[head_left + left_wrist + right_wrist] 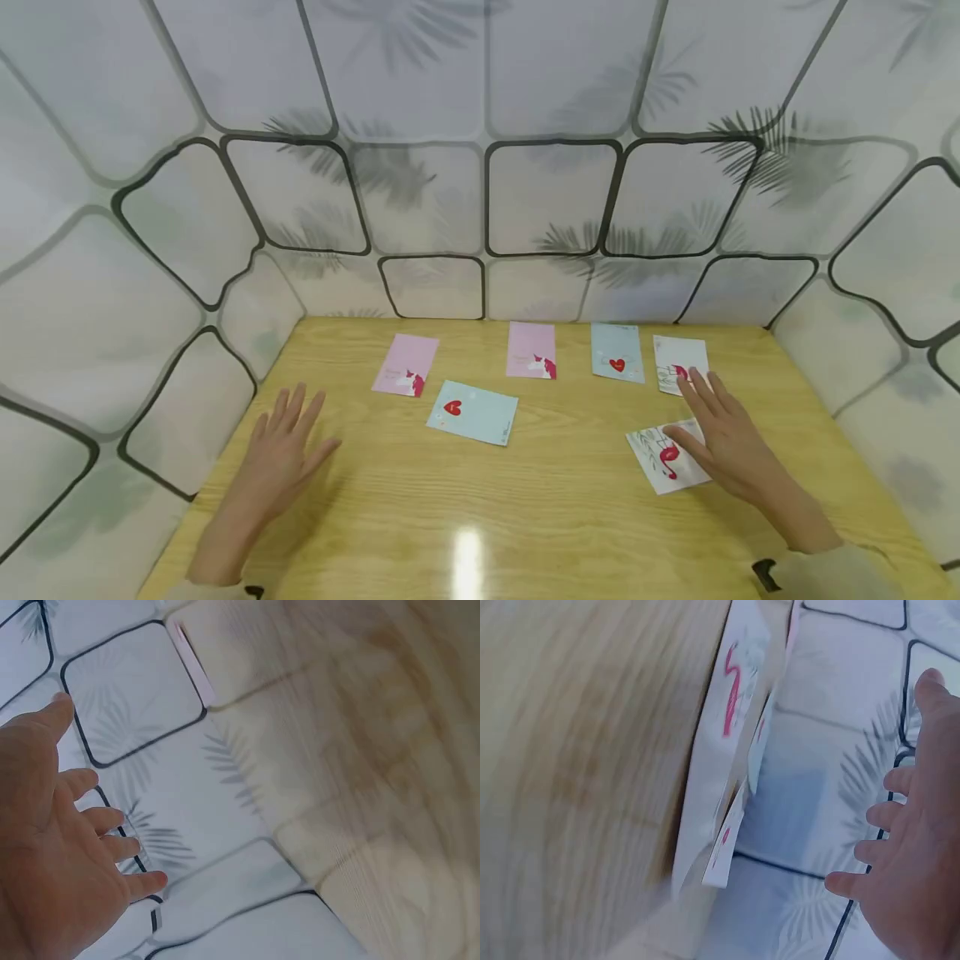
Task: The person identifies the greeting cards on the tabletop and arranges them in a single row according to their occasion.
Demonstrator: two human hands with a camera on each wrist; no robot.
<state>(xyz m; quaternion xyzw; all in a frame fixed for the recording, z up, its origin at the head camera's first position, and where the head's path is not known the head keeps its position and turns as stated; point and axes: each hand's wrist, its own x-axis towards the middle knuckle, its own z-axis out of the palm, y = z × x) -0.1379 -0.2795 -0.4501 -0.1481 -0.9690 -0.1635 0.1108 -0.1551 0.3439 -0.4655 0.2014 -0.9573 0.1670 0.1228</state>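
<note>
My left hand (276,462) hovers over the left of the table with its fingers straight and holds nothing. My right hand (731,446), also with straight fingers, is above a white flamingo card (660,460) and covers part of it. Behind its fingertips lies a second flamingo card (675,354), partly hidden. A blue heart card (617,354) is left of that. Toward the middle lie a pink unicorn card (531,350) and a tilted blue heart card (474,412). Another pink unicorn card (405,365) lies further left. In the right wrist view, the right hand (922,840) is apart from the cards.
The wooden table (525,517) reaches back to a wall covering (551,200) with a stone and palm-leaf pattern. The same covering rises along the left and right sides. A bright glare spot shows on the tabletop near the front.
</note>
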